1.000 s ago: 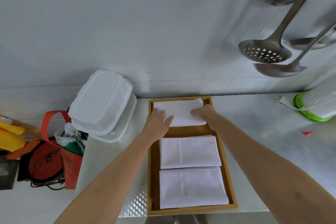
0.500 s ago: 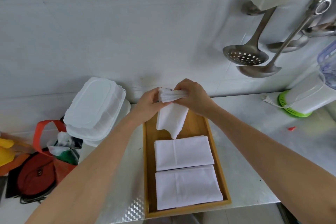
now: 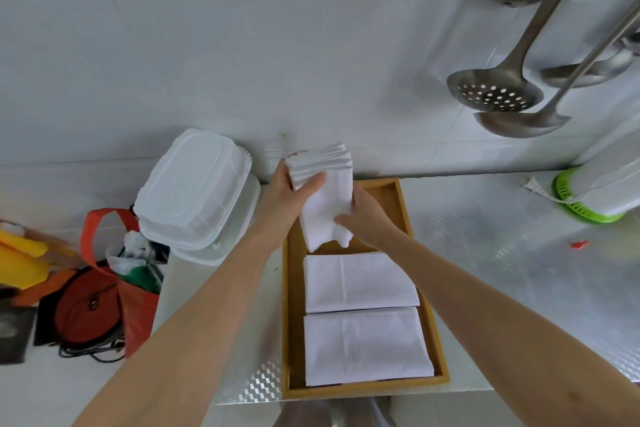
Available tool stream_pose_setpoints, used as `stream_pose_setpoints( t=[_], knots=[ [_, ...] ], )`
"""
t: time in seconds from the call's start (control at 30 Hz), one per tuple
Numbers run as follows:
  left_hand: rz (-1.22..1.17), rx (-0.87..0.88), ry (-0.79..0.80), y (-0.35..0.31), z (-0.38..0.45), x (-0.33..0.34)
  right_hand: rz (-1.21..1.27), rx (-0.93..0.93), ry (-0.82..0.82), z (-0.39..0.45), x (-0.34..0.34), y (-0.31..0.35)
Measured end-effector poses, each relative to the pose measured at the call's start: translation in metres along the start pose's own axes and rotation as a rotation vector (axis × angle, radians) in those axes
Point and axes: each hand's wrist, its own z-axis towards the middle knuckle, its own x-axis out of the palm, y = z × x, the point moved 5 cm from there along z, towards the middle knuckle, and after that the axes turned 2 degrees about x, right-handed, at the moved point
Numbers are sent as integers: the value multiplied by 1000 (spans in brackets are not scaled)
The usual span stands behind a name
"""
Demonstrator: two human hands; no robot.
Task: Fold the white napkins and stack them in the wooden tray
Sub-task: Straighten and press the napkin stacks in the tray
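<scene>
A stack of folded white napkins (image 3: 323, 201) is lifted above the far end of the wooden tray (image 3: 404, 204). My left hand (image 3: 291, 198) grips its upper left edge, thumb across the front. Lower down on the right, my right hand (image 3: 363, 215) holds the hanging lower part of the stack. Two more folded white napkins lie flat in the tray: one in the middle (image 3: 360, 282) and one at the near end (image 3: 367, 347).
A white lidded plastic container (image 3: 194, 194) stands left of the tray. Metal ladles (image 3: 495, 94) hang on the tiled wall at right. A green-based appliance (image 3: 595, 194) sits at far right. Bags (image 3: 104, 288) lie on the floor at left.
The stack of napkins was lifted out of the tray's far end. My left hand now holds its top and my right hand has slid down to its lower part.
</scene>
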Motion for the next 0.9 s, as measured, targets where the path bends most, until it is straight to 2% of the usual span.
stream_pose_setpoints(
  t=[0.13, 0.3, 0.47, 0.7, 0.9],
  knots=[
    [3, 56, -171, -6, -1, -4, 58, -133, -36, -1, 12, 12],
    [-39, 68, -264, -8, 2, -7, 121, -104, -43, 7, 23, 7],
    [-70, 42, -227, -8, 9, -5, 281, -175, -137, 9, 19, 27],
    [9, 73, -90, -10, 13, -4, 199, -252, -141, 13, 8, 33],
    [-36, -11, -98, -5, 18, -6, 123, -233, -118, 6, 4, 33]
  ],
)
